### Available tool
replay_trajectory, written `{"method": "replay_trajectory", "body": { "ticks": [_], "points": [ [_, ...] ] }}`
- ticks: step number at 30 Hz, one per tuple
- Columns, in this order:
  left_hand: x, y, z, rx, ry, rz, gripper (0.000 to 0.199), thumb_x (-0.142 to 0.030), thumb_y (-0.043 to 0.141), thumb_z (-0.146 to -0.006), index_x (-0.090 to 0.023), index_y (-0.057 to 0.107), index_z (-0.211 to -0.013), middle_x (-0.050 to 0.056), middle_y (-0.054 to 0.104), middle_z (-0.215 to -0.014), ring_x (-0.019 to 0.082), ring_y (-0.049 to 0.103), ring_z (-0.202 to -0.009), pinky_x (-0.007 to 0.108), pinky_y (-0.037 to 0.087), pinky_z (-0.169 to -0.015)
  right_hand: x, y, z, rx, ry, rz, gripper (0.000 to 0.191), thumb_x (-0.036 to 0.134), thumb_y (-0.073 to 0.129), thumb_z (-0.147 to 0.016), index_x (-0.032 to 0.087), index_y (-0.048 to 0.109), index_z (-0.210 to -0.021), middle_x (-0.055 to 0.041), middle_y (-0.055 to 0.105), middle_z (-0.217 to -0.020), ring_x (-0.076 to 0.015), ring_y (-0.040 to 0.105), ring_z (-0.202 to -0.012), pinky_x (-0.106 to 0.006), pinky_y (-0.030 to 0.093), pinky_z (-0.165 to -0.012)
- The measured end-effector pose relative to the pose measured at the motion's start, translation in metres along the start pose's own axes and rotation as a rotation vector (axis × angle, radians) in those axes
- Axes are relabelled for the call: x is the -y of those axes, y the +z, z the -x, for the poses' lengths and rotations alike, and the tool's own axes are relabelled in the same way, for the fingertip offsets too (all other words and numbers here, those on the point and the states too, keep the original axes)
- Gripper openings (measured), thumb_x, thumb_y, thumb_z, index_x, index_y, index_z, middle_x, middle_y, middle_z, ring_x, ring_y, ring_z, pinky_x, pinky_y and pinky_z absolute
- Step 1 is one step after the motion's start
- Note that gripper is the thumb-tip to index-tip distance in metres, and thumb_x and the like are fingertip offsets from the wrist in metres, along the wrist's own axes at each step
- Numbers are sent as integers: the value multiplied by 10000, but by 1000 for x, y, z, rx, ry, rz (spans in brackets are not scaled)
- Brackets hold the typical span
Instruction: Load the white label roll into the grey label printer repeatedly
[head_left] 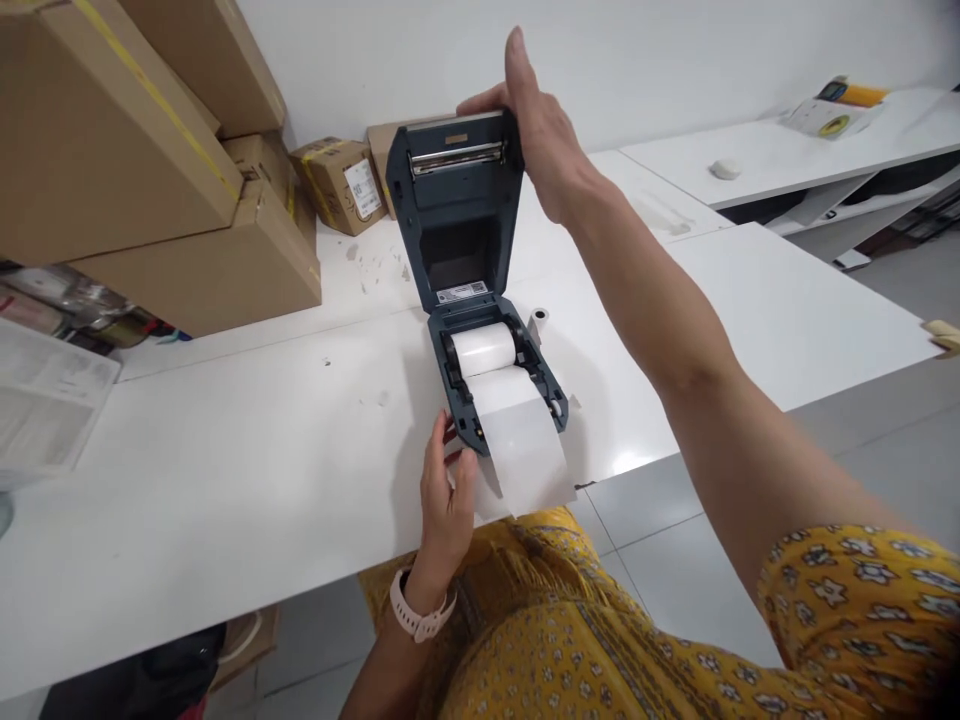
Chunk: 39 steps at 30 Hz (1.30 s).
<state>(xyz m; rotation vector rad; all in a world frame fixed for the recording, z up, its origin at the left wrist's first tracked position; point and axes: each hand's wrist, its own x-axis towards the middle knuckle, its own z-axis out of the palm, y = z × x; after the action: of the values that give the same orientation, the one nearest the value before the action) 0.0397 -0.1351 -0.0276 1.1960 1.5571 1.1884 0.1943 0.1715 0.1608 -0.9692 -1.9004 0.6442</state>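
A dark blue-grey label printer point(435, 340) stands on the white table with its lid point(459, 215) swung up. Inside the base sits a white label roll point(484, 349), and a strip of label paper point(529, 455) runs from it over the front edge. My right hand point(536, 125) grips the upper right edge of the lid, thumb pointing up, with some fingers hidden behind it. At the base's front left corner, my left hand point(446, 490) holds the printer, fingers on its side and thumb near the front.
Cardboard boxes point(262, 250) are stacked at the back left, with a smaller box point(341, 185) beside them. A small paper roll point(538, 320) lies right of the printer. Paper scraps dot the white table point(225, 450). A clear plastic bin point(52, 400) stands far left.
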Motion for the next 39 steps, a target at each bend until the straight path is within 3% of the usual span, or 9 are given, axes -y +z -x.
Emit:
{"method": "replay_trajectory", "body": {
  "ticks": [3, 6, 10, 13, 17, 22, 28, 33, 39],
  "points": [
    [8, -2, 6, 29, -48, 53, 675, -591, 488, -1016, -298, 376, -1614, 113, 456, -1646, 304, 511, -1457, 419, 506, -1129, 11, -5, 43, -87, -89, -99, 816, 650, 105, -1083, 127, 723, -1185, -54, 767, -1155, -223, 706, -1170, -507, 490, -1156],
    [15, -2, 11, 25, -76, 96, 650, -593, 491, -1015, -288, 425, -1586, 116, 498, -1616, 291, 574, -1394, 420, 510, -1127, 15, -8, 121, -67, -158, -30, 546, 516, 301, -1110, 198, 737, -1190, -36, 750, -1270, -195, 683, -1209, -394, 527, -1115],
    [20, 1, 12, -59, -80, 186, 607, -590, 495, -1014, -261, 490, -1524, 127, 585, -1525, 260, 644, -1288, 412, 531, -1096, 2, 5, 211, 126, -165, 144, 526, 531, 280, -1094, 283, 665, -1352, -33, 656, -1462, -234, 547, -1435, -497, 423, -1237],
    [20, 3, 12, -93, -53, 190, 536, -562, 494, -1022, -239, 549, -1446, 132, 626, -1455, 240, 674, -1203, 397, 554, -1037, -14, 22, 245, 151, -173, 205, 506, 462, 272, -1096, 288, 634, -1403, -40, 582, -1553, -240, 418, -1543, -556, 370, -1261],
    [15, 1, 20, -89, -87, 154, 402, -543, 501, -1021, -194, 673, -1125, 103, 722, -1114, 206, 703, -955, 342, 576, -860, -28, 40, 262, 49, -170, 179, 499, 389, 265, -1093, 282, 623, -1423, -38, 499, -1625, -244, 352, -1580, -569, 336, -1280],
    [6, 10, 29, 202, -132, 150, 382, -548, 607, -963, -181, 703, -912, 37, 677, -862, 164, 624, -772, 273, 512, -699, -42, 49, 270, -6, -227, 108, 462, 334, 323, -1087, 357, 558, -1485, 37, 368, -1703, -239, 288, -1609, -584, 316, -1295],
    [-7, 26, 22, 290, -322, 347, 433, -564, 787, -816, -147, 764, -931, 38, 716, -817, 154, 603, -739, 268, 496, -692, -49, 54, 267, -93, -296, 23, 453, 326, 376, -1076, 410, 554, -1484, 84, 414, -1672, -253, 359, -1579, -604, 366, -1268],
    [-23, 25, 20, 318, -439, 491, 411, -542, 843, -760, -137, 786, -798, 30, 694, -678, 124, 558, -612, 256, 484, -599, -48, 56, 268, -107, -289, -6, 441, 330, 384, -1072, 413, 579, -1459, 94, 437, -1657, -256, 374, -1571, -604, 361, -1269],
    [-15, 26, 14, 319, -441, 439, 471, -591, 858, -706, -138, 775, -807, 12, 653, -640, 94, 464, -535, 237, 396, -504, -50, 55, 270, -82, -241, 63, 435, 380, 351, -1068, 393, 630, -1402, 84, 459, -1645, -264, 382, -1566, -612, 374, -1254]
  ]
}}
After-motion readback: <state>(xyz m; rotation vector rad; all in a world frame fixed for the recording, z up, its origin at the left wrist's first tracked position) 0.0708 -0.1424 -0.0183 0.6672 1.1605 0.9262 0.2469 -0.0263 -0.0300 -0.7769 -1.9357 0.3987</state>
